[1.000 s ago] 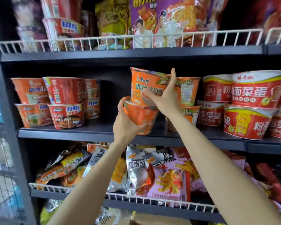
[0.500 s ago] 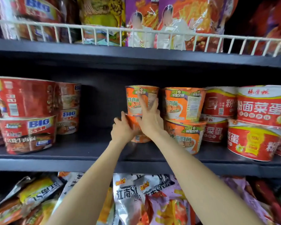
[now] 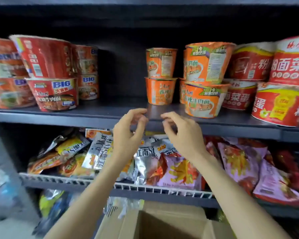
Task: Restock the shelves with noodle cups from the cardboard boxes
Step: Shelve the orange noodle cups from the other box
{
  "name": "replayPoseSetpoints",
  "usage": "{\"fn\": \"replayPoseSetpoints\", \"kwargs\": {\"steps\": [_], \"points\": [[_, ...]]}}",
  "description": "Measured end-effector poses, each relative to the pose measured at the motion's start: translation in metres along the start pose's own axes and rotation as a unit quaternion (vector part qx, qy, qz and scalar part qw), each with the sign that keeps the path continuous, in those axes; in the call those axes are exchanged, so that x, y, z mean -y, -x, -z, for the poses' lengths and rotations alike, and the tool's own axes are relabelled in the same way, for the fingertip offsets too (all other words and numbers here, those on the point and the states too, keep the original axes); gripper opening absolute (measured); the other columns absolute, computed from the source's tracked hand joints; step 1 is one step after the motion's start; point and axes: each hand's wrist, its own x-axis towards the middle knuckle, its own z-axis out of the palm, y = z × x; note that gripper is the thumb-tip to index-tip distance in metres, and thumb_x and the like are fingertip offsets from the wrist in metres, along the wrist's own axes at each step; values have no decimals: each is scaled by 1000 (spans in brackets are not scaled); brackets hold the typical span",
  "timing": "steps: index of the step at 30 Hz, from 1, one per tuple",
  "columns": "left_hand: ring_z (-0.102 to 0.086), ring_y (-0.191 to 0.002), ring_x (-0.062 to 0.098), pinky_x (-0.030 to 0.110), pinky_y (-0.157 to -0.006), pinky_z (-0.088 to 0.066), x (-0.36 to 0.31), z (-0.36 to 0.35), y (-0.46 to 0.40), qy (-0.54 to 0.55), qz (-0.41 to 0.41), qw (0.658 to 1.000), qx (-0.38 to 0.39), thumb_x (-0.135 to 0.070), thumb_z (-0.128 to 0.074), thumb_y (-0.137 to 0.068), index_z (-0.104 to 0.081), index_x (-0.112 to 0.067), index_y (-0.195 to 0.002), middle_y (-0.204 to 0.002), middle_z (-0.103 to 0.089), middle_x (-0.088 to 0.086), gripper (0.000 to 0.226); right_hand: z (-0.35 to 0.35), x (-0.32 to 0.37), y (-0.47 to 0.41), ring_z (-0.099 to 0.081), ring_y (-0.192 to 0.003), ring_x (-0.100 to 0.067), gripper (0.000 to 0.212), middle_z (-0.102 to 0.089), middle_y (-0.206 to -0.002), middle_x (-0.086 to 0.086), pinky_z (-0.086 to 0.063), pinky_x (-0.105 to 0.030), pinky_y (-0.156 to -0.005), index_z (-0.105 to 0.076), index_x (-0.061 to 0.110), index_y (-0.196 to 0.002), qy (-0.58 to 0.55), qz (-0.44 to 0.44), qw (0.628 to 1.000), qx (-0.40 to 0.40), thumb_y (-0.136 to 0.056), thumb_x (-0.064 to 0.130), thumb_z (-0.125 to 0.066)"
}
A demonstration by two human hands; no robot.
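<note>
hands are hanging empty before the shelf: left hand and right hand are holding nothing, fingers loosely curled. two orange noodle cups are sitting stacked on it, cardboard box below.

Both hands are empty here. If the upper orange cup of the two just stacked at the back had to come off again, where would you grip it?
Grip the upper orange cup round its side wall just under the wider rim, coming from the front. It stands upright on the lower cup; the shelf gap on its left leaves finger room, while the neighbouring stack crowds its right.
</note>
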Motion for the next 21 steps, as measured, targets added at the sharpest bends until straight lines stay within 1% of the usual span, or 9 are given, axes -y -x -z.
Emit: {"fn": "replayPoseSetpoints", "kwargs": {"steps": [2,4,7,9,11,13,14,17,21], "points": [[-62,-74,10,28,-69,-49,1,12,46,-38,5,999,14,-25,-49,-93,-62,-24,-104,-78,-67,-5,18,3,-1,49,-66,-71,-15,18,-72,-80,9,-51,-30,-55,-67,22,-101,4,12,999,35,-88,25,-54],[-58,-67,7,27,-63,-46,3,23,92,-83,45,994,45,-30,-48,-91,-64,-24,-97,-71,-63,-4,18,-1,-2,99,-65,-60,-17,21,-70,-71,7,-49,-30,-48,-66,23,-95,1,15,995,99,-88,31,-48],[-60,-72,9,28,-66,-48,8,32,154,-169,152,963,142,-39,-53,-86,-66,-22,-98,-75,-64,-7,24,-16,-5,167,-67,-75,-24,24,-71,-80,2,-51,-33,-59,-66,24,-100,1,-17,964,264,-87,35,-49],[-61,-95,18,32,-84,-47,14,33,190,-247,224,911,244,-38,-63,-85,-62,-20,-116,-100,-66,-3,36,-29,-7,205,-64,-96,-25,27,-70,-101,-2,-49,-33,-73,-64,21,-110,6,-39,916,399,-89,36,-57],[-50,-120,23,34,-100,-38,24,31,221,-313,291,842,329,-48,-65,-84,-48,-20,-134,-128,-55,4,61,-47,-6,236,-56,-112,-27,44,-62,-118,-4,-47,-36,-86,-57,22,-123,10,-60,852,519,-87,47,-61],[-42,-128,29,41,-104,-35,33,28,245,-342,349,791,368,-57,-63,-81,-37,-21,-142,-139,-44,8,75,-70,-3,266,-44,-125,-33,69,-52,-131,-9,-40,-48,-100,-43,23,-138,31,-84,786,612,-82,59,-61],[-42,-128,31,42,-103,-37,37,27,256,-340,371,780,372,-55,-64,-81,-37,-21,-142,-139,-44,9,75,-82,-1,281,-36,-131,-36,79,-45,-138,-12,-34,-56,-104,-35,22,-145,52,-88,749,655,-81,61,-61],[-47,-123,34,39,-97,-39,41,23,279,-317,399,780,363,-38,-61,-88,-43,-19,-139,-135,-48,12,57,-118,1,322,-22,-138,-42,90,-25,-151,-15,-25,-65,-107,-13,20,-152,86,-96,658,742,-84,53,-63],[-54,-111,33,38,-84,-42,37,19,289,-316,381,804,329,-33,-52,-93,-57,-16,-116,-121,-58,8,29,-150,5,364,-24,-139,-42,103,-23,-154,-16,-30,-60,-107,-1,27,-152,75,-100,632,765,-79,43,-72]]}}
